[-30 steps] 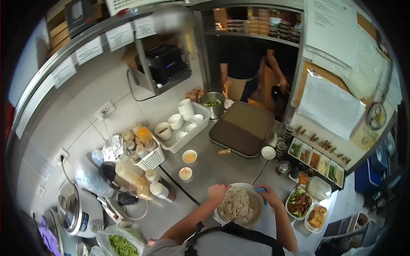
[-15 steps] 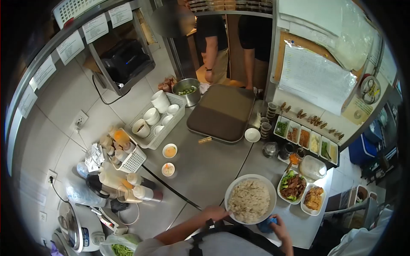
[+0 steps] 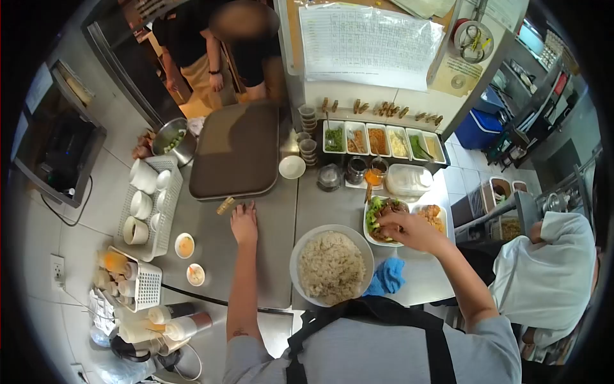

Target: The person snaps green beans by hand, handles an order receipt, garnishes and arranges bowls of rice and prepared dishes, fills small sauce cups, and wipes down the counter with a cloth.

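Note:
My left hand lies flat on the steel counter, fingers spread, beside a small wooden clip and just below the brown tray. My right hand reaches over the white dish of meat and lettuce, its fingertips down at the food; whether they grip a piece is hidden. A large white bowl of rice stands in front of my body. Right of the bowl lies a crumpled blue cloth. A dish of fried pieces is partly covered by my right hand.
A brown tray lies at the back. Topping containers line the wall, with jars and a clear lidded box in front. Cups fill a basket at left. A person in white is at right; others stand behind the opening.
The view has swung right. My left hand has left the bowl's side for the counter near the tray. My right hand has let go of the blue cloth and moved to the meat dish.

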`<state>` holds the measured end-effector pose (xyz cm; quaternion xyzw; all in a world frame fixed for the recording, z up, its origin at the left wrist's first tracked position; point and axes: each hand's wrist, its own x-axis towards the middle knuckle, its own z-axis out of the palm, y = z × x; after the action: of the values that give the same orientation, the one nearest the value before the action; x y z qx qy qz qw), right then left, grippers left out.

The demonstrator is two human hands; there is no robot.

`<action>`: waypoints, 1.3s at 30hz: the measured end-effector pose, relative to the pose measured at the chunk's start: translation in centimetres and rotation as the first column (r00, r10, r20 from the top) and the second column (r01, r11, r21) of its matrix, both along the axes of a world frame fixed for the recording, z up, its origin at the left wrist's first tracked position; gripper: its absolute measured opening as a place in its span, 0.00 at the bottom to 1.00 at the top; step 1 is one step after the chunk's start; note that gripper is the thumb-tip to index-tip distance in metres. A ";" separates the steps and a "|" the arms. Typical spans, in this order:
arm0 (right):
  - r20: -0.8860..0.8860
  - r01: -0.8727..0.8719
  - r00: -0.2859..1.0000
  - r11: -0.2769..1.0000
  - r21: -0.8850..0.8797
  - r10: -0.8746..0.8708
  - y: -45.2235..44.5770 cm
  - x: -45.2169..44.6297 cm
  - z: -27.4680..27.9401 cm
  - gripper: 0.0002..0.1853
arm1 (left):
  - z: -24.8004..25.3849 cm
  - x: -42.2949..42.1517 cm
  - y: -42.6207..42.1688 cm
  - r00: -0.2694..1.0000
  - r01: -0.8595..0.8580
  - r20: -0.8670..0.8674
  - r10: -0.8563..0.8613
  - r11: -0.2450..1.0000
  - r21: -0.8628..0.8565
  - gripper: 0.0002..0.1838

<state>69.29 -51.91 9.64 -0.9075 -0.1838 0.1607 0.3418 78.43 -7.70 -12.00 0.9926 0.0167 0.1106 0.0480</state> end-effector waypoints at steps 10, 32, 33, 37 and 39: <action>0.103 -0.308 0.950 0.936 0.170 0.294 13.9 11.3 -6.5 0.14 | 1.6 1.7 1.5 0.904 -0.350 0.210 0.373 0.926 -0.142 0.26; 0.715 0.141 0.675 0.983 0.120 -0.184 5.7 21.7 -0.2 0.16 | 7.4 -2.9 -10.3 0.958 0.160 0.273 0.093 0.615 -0.772 0.40; 0.773 0.130 0.623 0.991 0.044 -0.116 4.4 24.0 0.8 0.17 | 4.6 -3.2 -8.7 0.961 0.111 0.241 0.134 0.611 -0.784 0.39; 0.790 0.161 0.609 0.986 -0.036 -0.070 2.3 30.2 0.6 0.14 | -0.6 -6.5 -4.8 0.949 -0.140 0.187 0.255 0.869 -0.475 0.35; 0.785 0.111 0.620 0.991 -0.074 -0.011 2.4 32.5 -1.1 0.15 | 0.8 -7.7 -4.9 0.946 -0.135 0.204 0.251 0.880 -0.456 0.32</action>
<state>101.82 -49.53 8.49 -0.9108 -0.2736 -0.2511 0.1805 70.73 -12.60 -11.22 0.9269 0.1340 0.2361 0.2591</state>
